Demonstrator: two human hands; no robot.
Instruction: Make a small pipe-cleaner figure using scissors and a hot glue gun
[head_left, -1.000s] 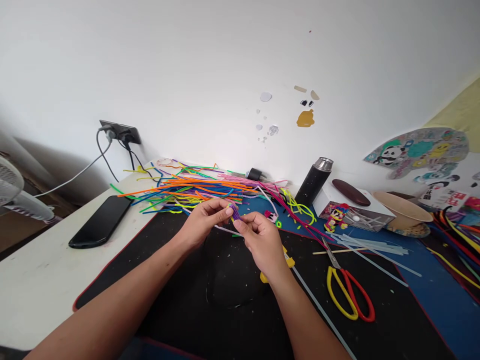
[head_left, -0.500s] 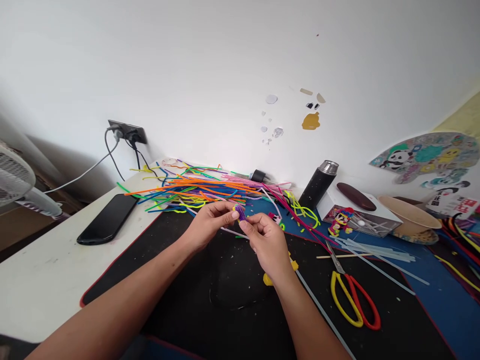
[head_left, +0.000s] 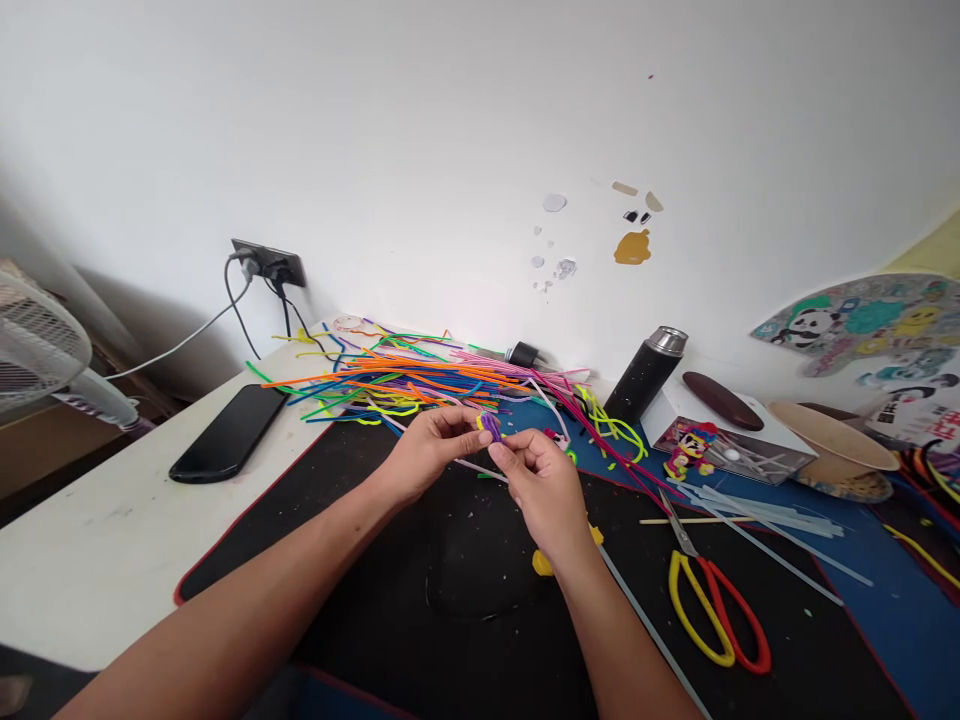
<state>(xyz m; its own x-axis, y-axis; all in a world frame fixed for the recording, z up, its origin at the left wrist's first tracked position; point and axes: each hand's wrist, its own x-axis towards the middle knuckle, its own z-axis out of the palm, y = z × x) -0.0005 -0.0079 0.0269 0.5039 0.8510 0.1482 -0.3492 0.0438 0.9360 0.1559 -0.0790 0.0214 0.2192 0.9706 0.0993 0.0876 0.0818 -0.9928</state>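
Observation:
A small purple and yellow pipe-cleaner piece (head_left: 491, 426) is pinched between my two hands above the black mat (head_left: 375, 600). My left hand (head_left: 435, 448) has thumb and fingers closed on its left side. From the right, my right hand (head_left: 544, 480) grips its lower end between thumb and forefinger. Fingertips hide part of the piece. Beyond the hands lies a heap of coloured pipe cleaners (head_left: 420, 372). Partly behind my right wrist is a yellow tool (head_left: 543, 562), mostly covered.
To the right lie scissors (head_left: 694, 570) with red and yellow handles, and translucent glue sticks (head_left: 780, 515). A small pipe-cleaner figure (head_left: 688, 450) stands by a white box (head_left: 784, 440). A black thermos (head_left: 645, 375) leans behind. At left are a black phone (head_left: 229, 435) and a fan (head_left: 45, 340).
The whole scene has shifted slightly right and down in view. My hands still hold the purple and yellow piece, with its angle slightly changed.

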